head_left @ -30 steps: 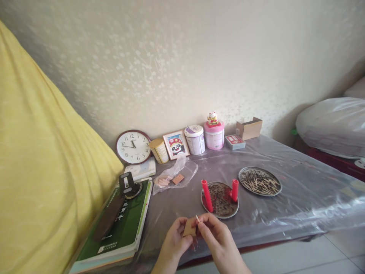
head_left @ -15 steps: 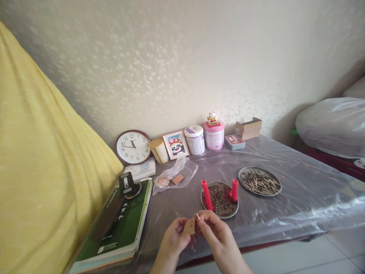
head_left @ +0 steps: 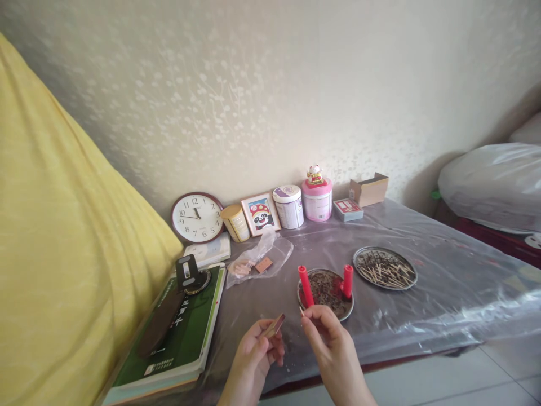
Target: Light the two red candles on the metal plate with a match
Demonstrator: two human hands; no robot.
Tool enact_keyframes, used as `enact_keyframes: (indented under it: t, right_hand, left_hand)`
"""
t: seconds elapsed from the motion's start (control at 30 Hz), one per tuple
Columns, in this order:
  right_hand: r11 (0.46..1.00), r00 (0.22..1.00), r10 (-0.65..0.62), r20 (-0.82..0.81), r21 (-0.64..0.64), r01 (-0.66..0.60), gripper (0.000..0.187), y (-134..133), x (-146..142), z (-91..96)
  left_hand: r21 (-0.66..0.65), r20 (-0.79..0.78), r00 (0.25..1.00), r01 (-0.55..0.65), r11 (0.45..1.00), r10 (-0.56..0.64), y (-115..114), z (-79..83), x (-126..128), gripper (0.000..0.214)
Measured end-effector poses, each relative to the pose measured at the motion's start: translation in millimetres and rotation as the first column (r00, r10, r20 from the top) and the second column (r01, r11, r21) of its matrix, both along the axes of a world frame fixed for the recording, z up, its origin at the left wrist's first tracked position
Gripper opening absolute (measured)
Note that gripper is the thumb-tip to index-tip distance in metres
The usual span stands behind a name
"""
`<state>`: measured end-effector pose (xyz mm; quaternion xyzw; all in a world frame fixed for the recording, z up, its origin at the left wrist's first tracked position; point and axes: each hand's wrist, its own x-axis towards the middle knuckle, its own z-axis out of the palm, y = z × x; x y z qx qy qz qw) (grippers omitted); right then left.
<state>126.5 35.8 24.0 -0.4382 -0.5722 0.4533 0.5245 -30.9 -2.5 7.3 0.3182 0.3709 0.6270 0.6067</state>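
Note:
My left hand (head_left: 258, 347) is closed around a small matchbox (head_left: 274, 326), tilted with one narrow side showing. A matchstick (head_left: 301, 312) is pinched between the thumb and finger of my right hand (head_left: 327, 338), a short way right of the box. No flame shows on it. Just beyond my right hand a round metal plate (head_left: 325, 285), dark with residue, carries two red candles: a taller, leaning one (head_left: 305, 285) on the left and a shorter one (head_left: 347, 281) on the right. Neither candle shows a flame.
A second plate (head_left: 385, 251) holds several used matches. Behind my hands lies a clear plastic bag (head_left: 281, 254) with another matchbox (head_left: 264, 265). Green books (head_left: 198, 321) are at left. A clock (head_left: 197, 217), picture frame (head_left: 261, 215), cans and a cardboard box (head_left: 369, 190) line the wall.
My hands have moved apart. The right hand with the matchstick has shifted slightly right and away from the matchbox, which has turned in my left hand.

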Motion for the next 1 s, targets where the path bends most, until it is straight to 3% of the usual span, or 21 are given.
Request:
enact_keyframes:
  t: [0.2, 0.57, 0.83, 1.0]
  right_hand:
    - [0.999, 1.000, -0.010, -0.029, -0.044, 0.009, 0.024, -0.6, 0.5, 4.0]
    - [0.988, 0.997, -0.074, 0.025, 0.134, 0.070, 0.018, -4.3, 0.5, 6.5]
    - [0.994, 0.994, -0.077, 0.077, 0.085, 0.071, 0.018, -3.9, 2.8, 8.2]
    - [0.989, 0.986, -0.096, 0.137, 0.129, 0.078, 0.021, -5.9, 5.1, 10.7]
  left_hand:
    - [0.004, -0.001, 1.000, 0.000, 1.000, 0.000, -0.7, -1.4, 0.1, 0.039]
    - [-0.006, -0.060, 0.998, -0.006, 1.000, 0.005, 0.1, -1.4, 3.0, 0.042]
    - [-0.026, -0.109, 0.994, -0.020, 0.999, 0.017, -0.6, -0.5, 3.3, 0.045]
    - [-0.022, -0.120, 0.993, -0.024, 0.999, 0.021, -0.6, 2.2, 4.5, 0.044]
